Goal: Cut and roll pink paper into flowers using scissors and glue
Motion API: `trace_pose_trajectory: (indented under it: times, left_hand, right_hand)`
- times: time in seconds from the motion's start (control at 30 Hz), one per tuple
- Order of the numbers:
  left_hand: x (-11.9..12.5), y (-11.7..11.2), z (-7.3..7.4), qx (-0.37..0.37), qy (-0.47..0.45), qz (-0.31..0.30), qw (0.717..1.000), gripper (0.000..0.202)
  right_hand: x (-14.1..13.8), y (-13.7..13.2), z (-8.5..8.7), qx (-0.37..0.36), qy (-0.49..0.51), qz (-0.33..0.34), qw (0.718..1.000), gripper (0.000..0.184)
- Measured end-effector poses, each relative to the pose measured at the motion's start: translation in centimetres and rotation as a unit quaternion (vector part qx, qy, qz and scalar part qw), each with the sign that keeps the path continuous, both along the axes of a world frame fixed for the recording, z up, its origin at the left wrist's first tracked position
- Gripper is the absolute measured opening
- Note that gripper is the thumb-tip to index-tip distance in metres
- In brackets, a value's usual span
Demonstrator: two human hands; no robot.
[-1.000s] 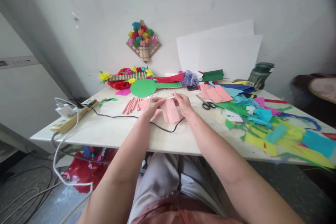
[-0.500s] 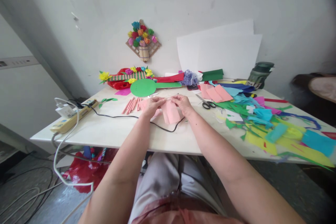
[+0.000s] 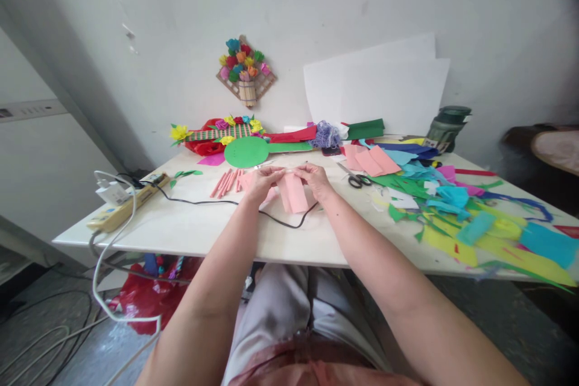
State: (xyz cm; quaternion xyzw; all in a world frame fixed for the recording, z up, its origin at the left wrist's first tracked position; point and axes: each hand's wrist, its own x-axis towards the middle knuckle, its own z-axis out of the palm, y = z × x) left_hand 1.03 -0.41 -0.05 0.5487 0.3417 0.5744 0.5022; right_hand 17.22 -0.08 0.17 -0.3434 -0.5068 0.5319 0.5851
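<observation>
- My left hand (image 3: 266,180) and right hand (image 3: 313,178) sit close together but apart, each pinching the upper edge of a pink sheet (image 3: 296,196) between thumb and fingers.
- The pink sheet is between my hands, above the white table (image 3: 181,230), its lower part hanging toward me. Whether something thin lies inside that pinched edge is too small to tell.
- If I pull my hands outward unevenly, I judge the edge could crease or tear, since the sheet looks thin and is held only at the top.
- If one thumb presses harder than the other, the edge could skew and the free part swing sideways.
- The black cord (image 3: 289,225) loops just in front of the sheet's lower end; a dip of my wrists could snag paper or drag the cord, which runs back to the power strip (image 3: 108,217).
- The pink rolls (image 3: 225,182) lie just beyond my left hand, so a careless elbow or knuckle could scatter them.
- On my right, the scissors (image 3: 360,181) lie near my hand, blades pointing away; a blind sideways reach could knock them into the loose pink sheets (image 3: 377,160) or the coloured scraps (image 3: 452,200).
</observation>
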Motion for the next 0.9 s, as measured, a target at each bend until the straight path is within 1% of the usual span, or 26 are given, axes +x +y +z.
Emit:
trace_pose_trajectory:
  times: [0.17,0.4,0.57,0.73,0.9]
  left_hand:
    - [-0.14,0.04,-0.07,-0.002,0.008,-0.005,1.000,0.031]
    - [-0.15,-0.28,0.23,-0.005,0.020,-0.010,1.000,0.031]
    - [-0.17,-0.44,0.40,-0.015,0.013,-0.017,1.000,0.029]
    - [-0.25,-0.24,0.20,-0.018,0.011,-0.011,1.000,0.027]
    - [-0.27,-0.20,0.09,-0.019,0.029,-0.005,0.999,0.029]
  right_hand:
    - [0.05,0.17,-0.13,-0.013,0.015,0.020,1.000,0.024]
    - [0.31,0.41,-0.29,-0.017,0.023,0.089,0.996,0.026]
    - [0.41,0.27,-0.25,-0.014,0.024,0.104,0.994,0.025]
    - [0.54,0.30,-0.30,-0.009,0.024,0.122,0.992,0.026]
    - [0.61,0.30,-0.27,-0.013,0.015,0.114,0.993,0.025]
